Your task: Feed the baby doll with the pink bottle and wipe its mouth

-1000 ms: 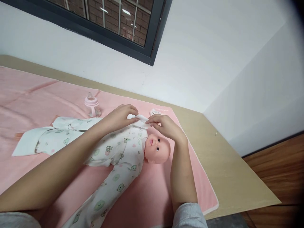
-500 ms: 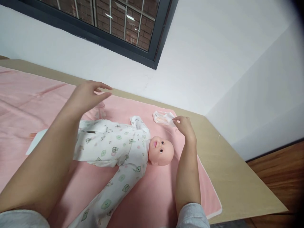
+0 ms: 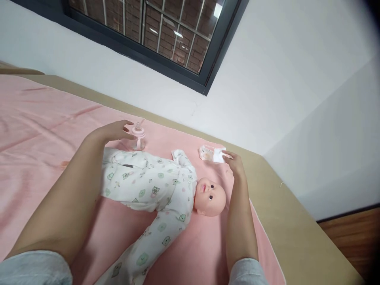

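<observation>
My left hand point(image 3: 120, 130) reaches over the doll's legs with fingers and thumb apart. Its fingertips are right beside a clear baby bottle point(image 3: 138, 137) with a pink collar, which stands upright on the pink blanket. Past the doll's head, my right hand point(image 3: 233, 161) has its fingertips on the edge of a small white cloth or tissue point(image 3: 219, 154). That piece lies against a small clear packet point(image 3: 206, 153) with something peach-coloured inside. Between my arms a baby doll point(image 3: 210, 197) lies face up in a white suit point(image 3: 157, 186) printed with green bears.
The pink blanket point(image 3: 184, 253) covers much of a light wooden tabletop point(image 3: 285, 233). A white wall point(image 3: 166, 103) with a dark-framed window point(image 3: 204, 81) rises behind it. An orange tip point(image 3: 64, 163) shows beside my left forearm.
My left hand has lowered to beside the bottle, which now shows more fully. The white piece at my right fingertips now looks thicker and whiter. The view has shifted slightly.
</observation>
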Demonstrator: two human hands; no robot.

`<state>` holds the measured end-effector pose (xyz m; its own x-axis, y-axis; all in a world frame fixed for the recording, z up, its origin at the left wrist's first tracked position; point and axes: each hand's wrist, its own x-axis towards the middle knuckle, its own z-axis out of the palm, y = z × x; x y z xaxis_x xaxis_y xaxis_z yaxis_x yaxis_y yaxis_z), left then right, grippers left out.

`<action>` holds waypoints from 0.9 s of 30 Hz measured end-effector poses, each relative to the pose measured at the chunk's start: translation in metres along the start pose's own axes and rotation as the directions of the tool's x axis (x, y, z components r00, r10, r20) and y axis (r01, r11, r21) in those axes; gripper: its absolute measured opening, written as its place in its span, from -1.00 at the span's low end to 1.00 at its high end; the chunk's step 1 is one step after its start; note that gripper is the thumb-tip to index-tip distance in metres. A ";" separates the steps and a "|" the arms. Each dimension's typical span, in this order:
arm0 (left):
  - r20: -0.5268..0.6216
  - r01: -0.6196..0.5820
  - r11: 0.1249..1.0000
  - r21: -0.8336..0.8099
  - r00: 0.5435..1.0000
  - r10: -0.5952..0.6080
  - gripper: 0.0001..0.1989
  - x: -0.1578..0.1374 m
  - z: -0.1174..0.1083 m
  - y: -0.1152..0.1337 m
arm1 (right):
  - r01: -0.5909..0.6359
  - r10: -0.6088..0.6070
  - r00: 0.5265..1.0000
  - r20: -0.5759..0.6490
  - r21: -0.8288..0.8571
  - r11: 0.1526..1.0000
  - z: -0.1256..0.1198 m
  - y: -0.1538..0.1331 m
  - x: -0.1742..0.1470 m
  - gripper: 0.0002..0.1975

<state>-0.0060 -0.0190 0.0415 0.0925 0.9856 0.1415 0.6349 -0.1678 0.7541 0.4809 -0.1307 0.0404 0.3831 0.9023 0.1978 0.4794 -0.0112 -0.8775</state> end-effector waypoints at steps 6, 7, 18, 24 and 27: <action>0.120 0.046 0.998 0.035 0.992 -0.050 -0.05 -0.003 0.003 0.003 | 0.040 -0.048 0.997 0.061 0.119 0.992 0.018 0.002 0.025 -0.34; 0.134 0.034 0.999 0.041 0.990 -0.040 -0.08 -0.002 0.003 0.004 | 0.041 -0.049 0.997 0.062 0.128 0.991 0.022 0.004 0.030 -0.33; 0.147 0.027 0.986 0.164 0.988 -0.052 -0.11 0.000 0.001 0.003 | -0.195 0.200 0.980 0.005 0.243 0.950 0.042 0.052 0.050 -0.36; 0.099 0.014 0.980 0.198 0.994 -0.035 -0.14 0.006 0.008 -0.001 | -0.168 0.187 0.978 -0.088 0.189 0.967 0.035 0.052 0.040 -0.39; 0.108 -0.083 0.984 0.159 0.992 0.066 -0.20 0.012 0.015 -0.008 | -0.175 0.187 0.977 -0.104 0.114 0.978 0.031 0.049 0.035 -0.47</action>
<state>0.0017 -0.0055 0.0278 0.2169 0.9687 0.1209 0.7390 -0.2439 0.6280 0.4934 -0.0861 -0.0092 0.5463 0.8342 0.0746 0.3120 -0.1200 -0.9425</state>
